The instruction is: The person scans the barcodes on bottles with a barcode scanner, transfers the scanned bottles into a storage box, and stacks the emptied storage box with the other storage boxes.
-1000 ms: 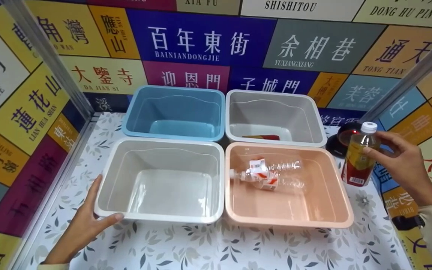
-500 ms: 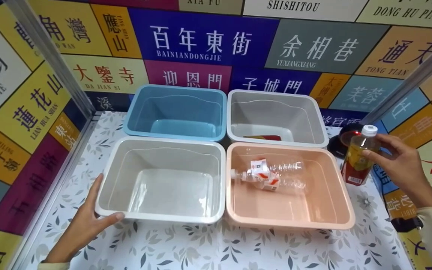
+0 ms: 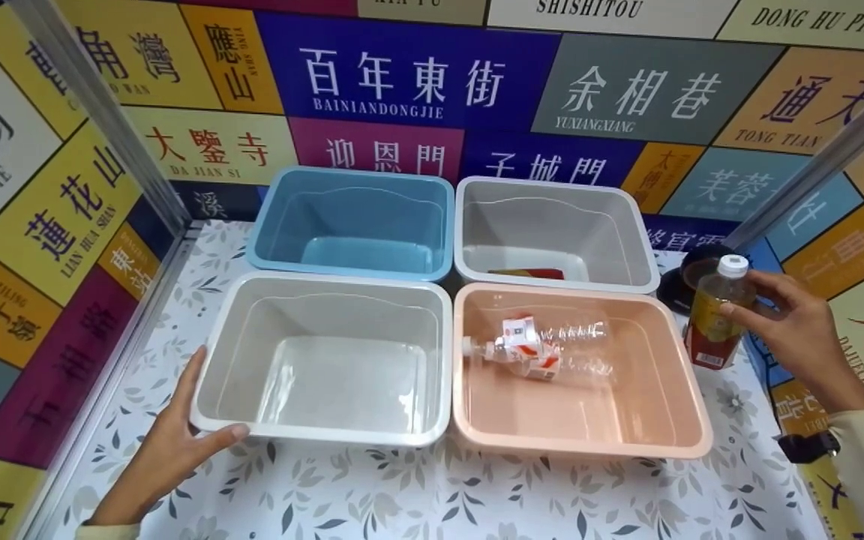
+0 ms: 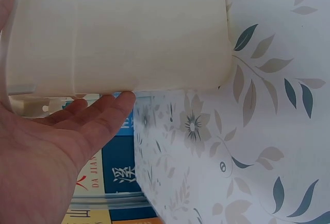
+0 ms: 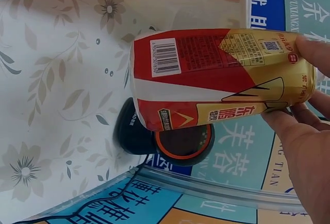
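Note:
My right hand (image 3: 807,337) pinches a drink bottle (image 3: 715,322) near its shoulder, thumb on one side and fingers on the other. The bottle is white-capped, with a red and gold label and a barcode low on it; it is nearly upright, right of the peach bin (image 3: 582,446). In the right wrist view the label (image 5: 206,80) fills the middle. My left hand (image 3: 162,450) rests at the near left corner of a white bin (image 3: 319,436), thumb on the front rim, fingers extended along the side wall (image 4: 118,38).
Two clear plastic bottles (image 3: 541,364) lie in the peach bin. Behind stand a blue bin (image 3: 349,274) and a grey bin (image 3: 552,285) with a red and yellow item (image 3: 528,274) partly hidden. A black round-faced device (image 5: 183,144) with a cable stands behind the bottle.
The right hand and bottle have shifted slightly downward in view, the red glow on the black device no longer showing. The left hand keeps its place on the white bin.

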The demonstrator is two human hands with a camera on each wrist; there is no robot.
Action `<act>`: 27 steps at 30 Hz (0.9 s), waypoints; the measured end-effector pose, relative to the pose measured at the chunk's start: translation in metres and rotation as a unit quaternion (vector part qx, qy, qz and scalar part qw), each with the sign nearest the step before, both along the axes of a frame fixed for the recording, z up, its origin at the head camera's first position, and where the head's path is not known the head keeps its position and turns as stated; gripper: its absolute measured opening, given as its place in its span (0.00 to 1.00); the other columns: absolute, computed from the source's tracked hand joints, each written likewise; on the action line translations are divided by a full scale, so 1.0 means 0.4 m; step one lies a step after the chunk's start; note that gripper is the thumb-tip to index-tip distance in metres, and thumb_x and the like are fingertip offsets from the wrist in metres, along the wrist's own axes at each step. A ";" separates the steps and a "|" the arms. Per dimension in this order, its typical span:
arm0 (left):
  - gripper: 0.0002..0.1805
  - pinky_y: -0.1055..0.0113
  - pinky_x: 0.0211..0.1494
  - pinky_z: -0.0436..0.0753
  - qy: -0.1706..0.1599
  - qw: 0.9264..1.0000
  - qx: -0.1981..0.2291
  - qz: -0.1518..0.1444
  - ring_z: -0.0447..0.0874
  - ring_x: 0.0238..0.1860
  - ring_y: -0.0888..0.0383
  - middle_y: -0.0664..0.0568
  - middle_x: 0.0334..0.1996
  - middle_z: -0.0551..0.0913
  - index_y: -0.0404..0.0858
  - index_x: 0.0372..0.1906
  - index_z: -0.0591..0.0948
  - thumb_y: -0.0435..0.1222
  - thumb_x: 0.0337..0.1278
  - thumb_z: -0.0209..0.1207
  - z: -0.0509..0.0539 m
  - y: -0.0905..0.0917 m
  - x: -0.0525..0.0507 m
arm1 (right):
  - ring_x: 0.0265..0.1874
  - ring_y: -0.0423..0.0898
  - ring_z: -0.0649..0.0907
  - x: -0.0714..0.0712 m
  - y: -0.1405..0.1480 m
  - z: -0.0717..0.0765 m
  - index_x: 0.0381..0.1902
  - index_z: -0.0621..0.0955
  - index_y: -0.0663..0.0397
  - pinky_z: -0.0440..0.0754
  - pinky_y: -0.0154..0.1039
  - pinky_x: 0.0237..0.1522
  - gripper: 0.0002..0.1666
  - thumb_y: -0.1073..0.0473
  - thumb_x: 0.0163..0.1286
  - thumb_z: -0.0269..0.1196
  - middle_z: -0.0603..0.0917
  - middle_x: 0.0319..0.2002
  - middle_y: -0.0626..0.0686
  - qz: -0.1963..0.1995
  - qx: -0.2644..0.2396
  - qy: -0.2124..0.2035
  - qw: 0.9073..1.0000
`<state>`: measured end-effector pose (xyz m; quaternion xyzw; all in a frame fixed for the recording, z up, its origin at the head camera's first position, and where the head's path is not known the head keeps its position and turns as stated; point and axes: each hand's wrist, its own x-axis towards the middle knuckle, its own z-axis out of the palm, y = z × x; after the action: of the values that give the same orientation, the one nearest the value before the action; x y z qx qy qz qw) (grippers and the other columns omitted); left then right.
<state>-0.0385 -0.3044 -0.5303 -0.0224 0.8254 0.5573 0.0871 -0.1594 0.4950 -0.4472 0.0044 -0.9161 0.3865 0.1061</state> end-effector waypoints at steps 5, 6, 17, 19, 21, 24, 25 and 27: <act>0.70 0.29 0.75 0.69 0.001 1.000 -0.001 0.001 0.65 0.78 0.31 0.38 0.90 0.47 0.65 0.90 0.32 0.41 0.68 0.76 0.001 0.000 0.001 | 0.64 0.34 0.75 -0.002 0.004 -0.005 0.82 0.74 0.54 0.74 0.15 0.55 0.40 0.55 0.77 0.74 0.73 0.74 0.59 -0.002 0.002 -0.004 1.000; 0.70 0.30 0.75 0.69 0.001 1.000 -0.001 0.001 0.66 0.78 0.31 0.38 0.90 0.47 0.65 0.90 0.32 0.41 0.68 0.76 0.001 0.000 0.001 | 0.64 0.33 0.75 -0.002 0.005 -0.006 0.82 0.74 0.54 0.74 0.15 0.55 0.40 0.56 0.77 0.74 0.73 0.73 0.59 -0.001 0.003 -0.004 1.000; 0.70 0.27 0.74 0.69 -0.009 1.000 0.002 0.003 0.65 0.79 0.29 0.38 0.90 0.46 0.65 0.90 0.30 0.42 0.69 0.76 -0.004 -0.001 -0.003 | 0.58 0.28 0.75 -0.005 0.012 -0.029 0.80 0.75 0.58 0.75 0.14 0.54 0.40 0.57 0.75 0.76 0.77 0.69 0.55 -0.003 0.007 0.005 1.000; 0.70 0.27 0.74 0.69 -0.008 1.000 0.003 0.003 0.65 0.79 0.29 0.39 0.90 0.46 0.65 0.90 0.31 0.42 0.68 0.76 -0.004 -0.001 -0.003 | 0.57 0.28 0.75 -0.006 0.013 -0.031 0.80 0.75 0.59 0.75 0.14 0.54 0.40 0.57 0.75 0.76 0.77 0.69 0.54 -0.004 0.007 0.004 1.000; 0.70 0.28 0.75 0.69 -0.008 1.000 0.005 0.003 0.64 0.79 0.30 0.39 0.90 0.46 0.66 0.90 0.31 0.41 0.68 0.76 -0.005 -0.001 -0.004 | 0.57 0.28 0.75 -0.008 0.015 -0.034 0.80 0.75 0.59 0.75 0.14 0.53 0.40 0.57 0.75 0.76 0.77 0.68 0.53 -0.004 0.007 0.004 1.000; 0.70 0.28 0.75 0.68 -0.009 1.000 0.003 0.004 0.64 0.79 0.31 0.40 0.90 0.45 0.66 0.90 0.31 0.42 0.68 0.76 -0.003 -0.001 -0.004 | 0.57 0.28 0.76 -0.009 0.018 -0.039 0.80 0.75 0.58 0.75 0.14 0.54 0.40 0.56 0.75 0.76 0.78 0.68 0.54 -0.009 0.007 0.003 1.000; 0.70 0.28 0.76 0.68 -0.011 1.000 0.003 0.003 0.63 0.80 0.31 0.40 0.90 0.45 0.66 0.90 0.31 0.42 0.68 0.76 -0.003 -0.001 -0.004 | 0.58 0.29 0.76 -0.010 0.020 -0.041 0.80 0.75 0.57 0.75 0.15 0.54 0.40 0.56 0.75 0.76 0.78 0.69 0.55 -0.011 0.007 0.003 1.000; 0.70 0.28 0.76 0.67 -0.012 1.000 0.003 0.004 0.63 0.80 0.31 0.39 0.90 0.45 0.66 0.90 0.31 0.42 0.68 0.76 -0.002 -0.001 -0.004 | 0.59 0.29 0.76 -0.010 0.021 -0.045 0.81 0.74 0.55 0.76 0.17 0.56 0.40 0.56 0.76 0.75 0.77 0.71 0.57 -0.016 0.009 0.004 1.000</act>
<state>-0.0402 -0.3047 -0.5311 -0.0321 0.8228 0.5595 0.0948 -0.1636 0.5036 -0.4651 -0.0079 -0.9193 0.3762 0.1156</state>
